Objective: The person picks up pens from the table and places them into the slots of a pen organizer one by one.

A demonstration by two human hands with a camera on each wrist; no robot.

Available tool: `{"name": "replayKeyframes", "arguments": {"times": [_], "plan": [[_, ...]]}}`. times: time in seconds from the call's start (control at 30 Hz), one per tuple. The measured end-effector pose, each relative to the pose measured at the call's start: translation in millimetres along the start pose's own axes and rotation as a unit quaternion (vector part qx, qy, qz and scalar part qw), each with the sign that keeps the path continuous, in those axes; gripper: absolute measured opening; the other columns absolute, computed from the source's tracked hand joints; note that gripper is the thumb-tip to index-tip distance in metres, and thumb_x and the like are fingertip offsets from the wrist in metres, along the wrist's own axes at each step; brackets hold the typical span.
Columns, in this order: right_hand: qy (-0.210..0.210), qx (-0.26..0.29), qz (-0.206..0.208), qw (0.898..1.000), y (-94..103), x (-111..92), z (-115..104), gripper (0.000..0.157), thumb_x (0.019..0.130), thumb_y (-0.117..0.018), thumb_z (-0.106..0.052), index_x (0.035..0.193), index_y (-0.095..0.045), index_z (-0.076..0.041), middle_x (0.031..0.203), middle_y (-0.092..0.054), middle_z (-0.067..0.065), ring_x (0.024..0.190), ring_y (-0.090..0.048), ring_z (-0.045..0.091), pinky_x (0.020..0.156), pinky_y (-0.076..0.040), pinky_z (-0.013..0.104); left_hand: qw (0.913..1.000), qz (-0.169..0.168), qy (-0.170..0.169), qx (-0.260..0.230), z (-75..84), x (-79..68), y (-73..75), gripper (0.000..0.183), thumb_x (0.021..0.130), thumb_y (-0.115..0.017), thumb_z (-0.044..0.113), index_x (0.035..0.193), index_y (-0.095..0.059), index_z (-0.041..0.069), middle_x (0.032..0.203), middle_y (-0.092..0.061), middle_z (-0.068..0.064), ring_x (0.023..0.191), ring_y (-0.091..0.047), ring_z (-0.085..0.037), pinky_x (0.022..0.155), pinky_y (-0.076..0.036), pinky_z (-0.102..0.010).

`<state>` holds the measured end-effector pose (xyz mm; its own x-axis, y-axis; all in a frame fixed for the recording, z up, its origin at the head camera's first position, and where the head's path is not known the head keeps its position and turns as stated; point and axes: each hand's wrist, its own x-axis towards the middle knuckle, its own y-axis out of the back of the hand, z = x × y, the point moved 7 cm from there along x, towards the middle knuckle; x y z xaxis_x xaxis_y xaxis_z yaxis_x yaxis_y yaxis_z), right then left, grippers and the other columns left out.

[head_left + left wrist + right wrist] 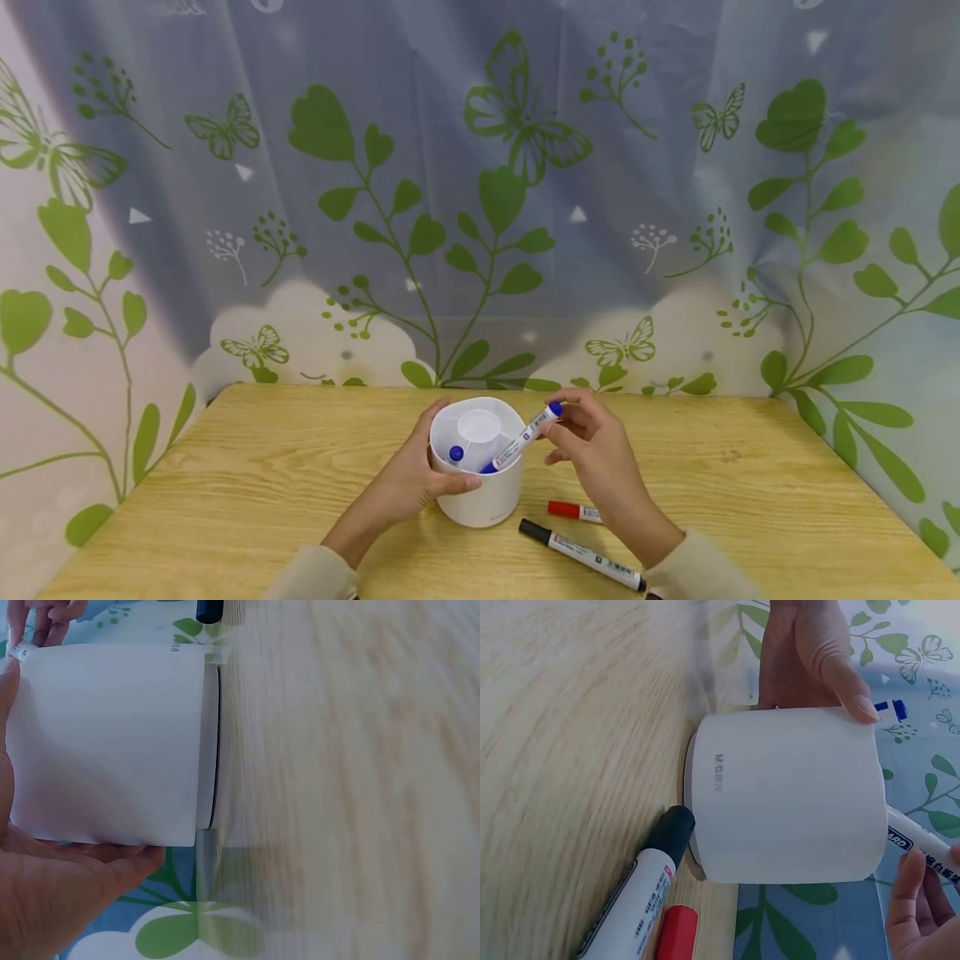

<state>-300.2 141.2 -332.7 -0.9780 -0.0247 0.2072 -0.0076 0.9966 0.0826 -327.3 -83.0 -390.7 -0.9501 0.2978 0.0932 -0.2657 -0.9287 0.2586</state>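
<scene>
A round white pen holder [480, 502] stands on the table, its top split into compartments around a central ring. My left hand [405, 483] grips it from the left, thumb across the front near the rim. One blue-tipped marker [456, 453] is in the front left part of the holder. Between thumb and fingers, my right hand [603, 450] pinches a white marker with blue ends [525, 440]. That marker slants, its lower end inside the rim at the front right. In the right wrist view, the holder [787, 795] hides the marker's lower end.
On the wooden table [315, 433], a black-capped marker [585, 557] lies right of the holder, close to its base. Behind it lies a red-capped marker [566, 509], partly hidden by my right hand. A curtain with green leaves and butterflies [420, 208] hangs behind the table.
</scene>
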Motion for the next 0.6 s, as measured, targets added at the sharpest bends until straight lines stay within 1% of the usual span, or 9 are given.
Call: {"name": "replayKeyframes", "arguments": {"times": [0.1,0.2,0.43,0.6], "plan": [[0.01,-0.012,-0.004,1.0,-4.5,-0.1,1.8,0.026,0.098,-0.067,0.003,0.123,-0.062,-0.001,0.105,-0.07,0.014,0.086,-0.066,0.015,0.069,-0.06,0.026,1.0,-0.001,-0.005,0.003,1.0,-0.3,-0.1,0.118,0.079,-0.093,0.011,0.167,-0.014,0.008,0.153,-0.049,-0.02,0.136,-0.054,-0.034,0.12,-0.038,-0.058],[0.017,-0.022,-0.004,1.0,-7.9,0.3,4.1,0.025,0.096,-0.068,0.005,0.12,-0.063,-0.001,0.105,-0.07,0.015,0.088,-0.065,0.016,0.067,-0.058,0.025,0.9999,-0.005,-0.009,0.004,1.5,-0.2,-0.5,0.117,0.08,-0.093,0.011,0.167,-0.014,0.007,0.153,-0.049,-0.02,0.136,-0.054,-0.033,0.119,-0.039,-0.056],[0.026,-0.05,-0.007,0.998,-12.6,-0.5,5.4,0.022,0.095,-0.069,0.004,0.116,-0.065,-0.002,0.107,-0.069,0.015,0.093,-0.061,0.017,0.067,-0.054,0.024,0.9997,-0.021,-0.015,-0.003,1.1,1.2,-1.1,0.113,0.082,-0.091,0.013,0.167,-0.015,0.01,0.153,-0.05,-0.018,0.136,-0.055,-0.033,0.118,-0.041,-0.055],[0.024,-0.086,-0.014,0.996,-17.6,-1.2,5.6,0.02,0.095,-0.07,0.001,0.114,-0.067,-0.004,0.106,-0.071,0.011,0.095,-0.061,0.017,0.076,-0.053,0.025,0.9997,-0.023,-0.008,-0.002,-0.2,0.3,0.6,0.112,0.083,-0.09,0.014,0.167,-0.016,0.013,0.154,-0.049,-0.016,0.138,-0.054,-0.033,0.118,-0.041,-0.056]]}}
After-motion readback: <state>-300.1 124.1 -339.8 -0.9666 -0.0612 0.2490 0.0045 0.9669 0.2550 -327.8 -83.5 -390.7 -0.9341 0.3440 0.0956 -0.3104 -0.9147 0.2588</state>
